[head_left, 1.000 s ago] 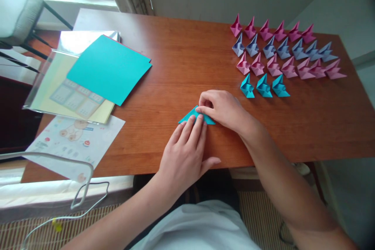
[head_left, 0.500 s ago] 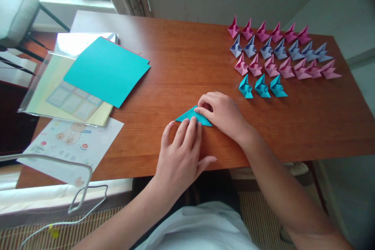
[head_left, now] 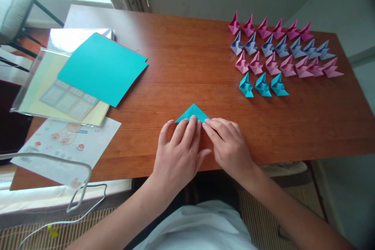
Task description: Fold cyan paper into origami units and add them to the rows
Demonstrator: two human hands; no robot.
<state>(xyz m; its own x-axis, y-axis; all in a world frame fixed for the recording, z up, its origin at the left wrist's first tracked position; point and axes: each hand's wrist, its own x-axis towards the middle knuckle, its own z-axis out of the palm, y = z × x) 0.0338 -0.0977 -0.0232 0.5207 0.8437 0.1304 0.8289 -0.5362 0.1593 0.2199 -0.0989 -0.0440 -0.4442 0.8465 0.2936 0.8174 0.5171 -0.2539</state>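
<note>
A turquoise folded paper triangle (head_left: 193, 110) lies on the table in front of me, its point facing away. My left hand (head_left: 179, 152) presses on its lower edge with outstretched fingers, the thumb held apart. At the right corner of the triangle, my right hand (head_left: 231, 144) has its fingertips closed together on the paper. The fingers cover most of the triangle's near edge. Beyond my right hand stands a short row of turquoise folded paper pieces (head_left: 262, 86).
Rows of magenta (head_left: 263, 29), lavender (head_left: 267, 47) and pink folded pieces (head_left: 272, 65) stand at the back right. On the left lie turquoise sheets (head_left: 102, 68), a clear packet of paper (head_left: 26, 86) and a printed sheet (head_left: 96, 140). A bent white tube (head_left: 58, 158) crosses the near left corner.
My right hand has moved down from the triangle's top edge to its right corner, leaving the top point uncovered. My left hand stays on the paper. The view has shifted slightly.
</note>
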